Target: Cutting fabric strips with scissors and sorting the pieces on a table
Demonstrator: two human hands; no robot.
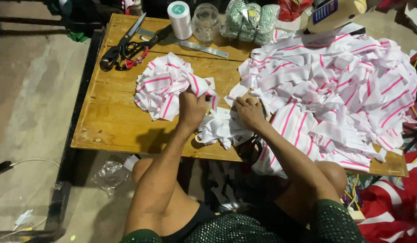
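Left hand (pixel 191 107) closed on the small pile of striped fabric pieces (pixel 165 85) at the middle of the desk (pixel 110 121). Right hand (pixel 250 110) gripping white scraps (pixel 222 128) near the front edge; fingertips buried, hard to make out. Large striped heap (pixel 339 90) covering the right end, too tangled to count. Along the back edge: two scissors (pixel 125 47), one thread spool (pixel 179 19), one glass jar (pixel 205 22), one metal ruler (pixel 190 43).

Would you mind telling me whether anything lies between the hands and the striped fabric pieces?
Nothing visible does: the left hand already grips the small pile, and the right hand rests at the big heap's edge.
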